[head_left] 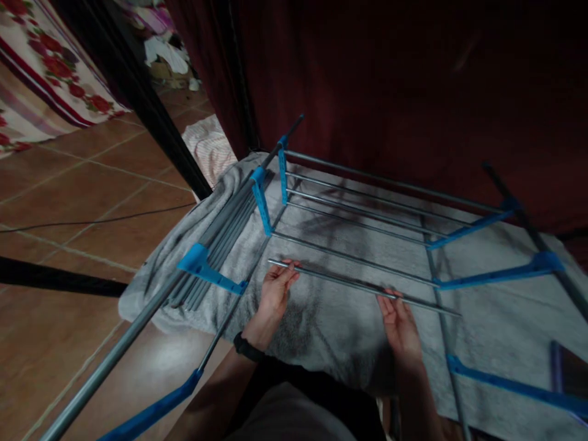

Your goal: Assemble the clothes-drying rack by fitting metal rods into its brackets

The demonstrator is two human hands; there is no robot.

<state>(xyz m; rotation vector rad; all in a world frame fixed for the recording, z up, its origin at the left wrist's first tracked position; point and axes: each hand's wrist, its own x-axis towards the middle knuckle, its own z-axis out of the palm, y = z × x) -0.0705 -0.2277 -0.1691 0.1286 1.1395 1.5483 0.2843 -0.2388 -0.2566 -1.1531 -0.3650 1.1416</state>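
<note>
A thin grey metal tube (342, 281) is held level between my two hands, above a grey blanket. My left hand (277, 288) pinches it near its left end, and my right hand (399, 321) grips it right of the middle with the fingertips. Around it stands a partly built rack of grey poles with blue plastic brackets; a left bracket (212, 269) and a right bracket (496, 272) flank the tube. Several crossbars (353, 254) span the far part of the frame. Both tube ends are apart from the brackets.
A bundle of loose grey tubes (215, 257) lies on the blanket (321, 331) at the left. Black metal posts (151, 116) rise left of it. Dark red curtain (390, 92) hangs behind. A cable (101, 219) crosses the tiled floor (82, 245). A dark purple-edged object (569, 380) lies at the right.
</note>
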